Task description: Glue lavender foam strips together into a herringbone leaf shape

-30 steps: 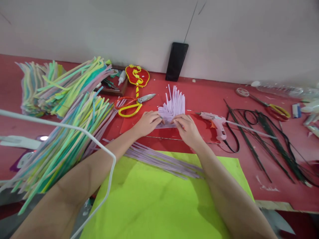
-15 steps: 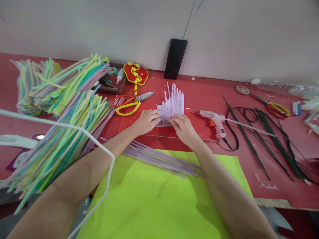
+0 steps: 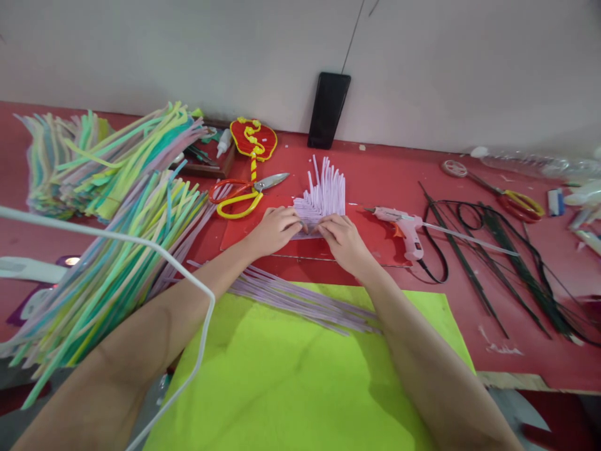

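Note:
Lilac pipe cleaners, laid side by side and bent into an angled woven piece (image 3: 327,193), lie on a red board (image 3: 375,241). At the lower left of this piece my left hand (image 3: 280,228) pinches its edge with closed fingers. My right hand (image 3: 341,233) grips the lower right edge, thumb and fingers together. Both fingertips are close to each other, and the bit between them is partly hidden. Loose lilac pipe cleaners (image 3: 300,304) lie below my wrists, across a yellow-green sheet (image 3: 300,376).
Bundles of coloured pipe cleaners (image 3: 117,250) fill the left side. Scissors (image 3: 248,191) and a red-and-yellow fan-shaped ornament (image 3: 254,139) lie behind my left hand. A pink glue gun (image 3: 404,225) and green stems (image 3: 464,269) lie right. A phone (image 3: 328,109) leans on the wall; a white cable (image 3: 209,313) hangs in front.
The whole view has shifted very slightly. My hands keep the same hold on the lilac piece.

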Action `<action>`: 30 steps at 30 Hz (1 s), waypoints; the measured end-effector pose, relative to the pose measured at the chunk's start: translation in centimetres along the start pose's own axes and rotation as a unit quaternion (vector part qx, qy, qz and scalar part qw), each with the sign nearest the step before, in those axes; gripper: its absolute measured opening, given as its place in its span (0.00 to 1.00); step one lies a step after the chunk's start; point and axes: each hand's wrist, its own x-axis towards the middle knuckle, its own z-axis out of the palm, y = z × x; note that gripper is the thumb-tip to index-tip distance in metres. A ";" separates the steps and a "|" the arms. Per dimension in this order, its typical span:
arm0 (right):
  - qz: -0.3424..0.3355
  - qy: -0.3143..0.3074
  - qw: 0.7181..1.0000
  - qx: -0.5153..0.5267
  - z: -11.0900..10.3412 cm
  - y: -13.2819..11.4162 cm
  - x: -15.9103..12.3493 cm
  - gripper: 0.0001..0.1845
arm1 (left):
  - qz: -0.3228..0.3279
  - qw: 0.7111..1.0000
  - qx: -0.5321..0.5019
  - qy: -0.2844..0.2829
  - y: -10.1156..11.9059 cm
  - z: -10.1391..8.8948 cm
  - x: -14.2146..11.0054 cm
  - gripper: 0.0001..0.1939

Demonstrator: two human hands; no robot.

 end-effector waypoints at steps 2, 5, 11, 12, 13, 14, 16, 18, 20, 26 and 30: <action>0.002 0.001 1.000 -0.009 -0.1 -0.2 0.0 0.17 | -0.002 1.000 0.002 -0.001 0.2 -0.1 0.0 0.17; 0.015 0.015 0.999 -0.035 -0.2 -0.7 -0.1 0.16 | -0.003 1.000 0.005 -0.004 0.3 -0.1 0.0 0.17; 0.015 0.035 0.999 -0.038 -0.4 -1.5 -0.4 0.10 | -0.002 1.000 0.016 -0.004 0.4 0.0 0.1 0.18; 0.013 0.035 0.999 -0.036 -0.4 -1.5 -0.4 0.09 | -0.003 1.000 0.016 -0.006 0.4 0.0 0.1 0.18; 0.011 0.034 0.999 -0.035 -0.4 -1.5 -0.4 0.08 | -0.004 1.000 0.016 -0.006 0.3 0.0 0.1 0.18; 0.010 0.034 0.999 -0.032 -0.4 -1.5 -0.4 0.07 | -0.004 1.000 0.015 -0.005 0.3 0.0 0.1 0.18; 0.013 0.034 0.999 -0.027 -0.5 -1.5 -0.4 0.05 | -0.001 1.000 0.012 -0.004 0.2 0.1 0.1 0.18; 0.019 0.036 0.999 -0.020 -0.5 -1.6 -0.4 0.05 | -0.001 1.000 0.010 -0.002 0.1 0.1 0.2 0.18; 0.025 0.039 0.999 -0.016 -0.4 -1.7 -0.3 0.05 | -0.002 1.000 0.008 -0.001 0.1 0.2 0.2 0.18; 0.030 0.037 0.999 -0.022 -0.1 -1.4 -0.3 0.05 | -0.004 1.000 0.008 -0.003 0.2 0.2 0.2 0.18; 0.038 0.039 0.998 -0.013 -0.1 -1.5 -0.2 0.03 | -0.007 1.000 0.004 -0.003 0.2 0.1 0.2 0.18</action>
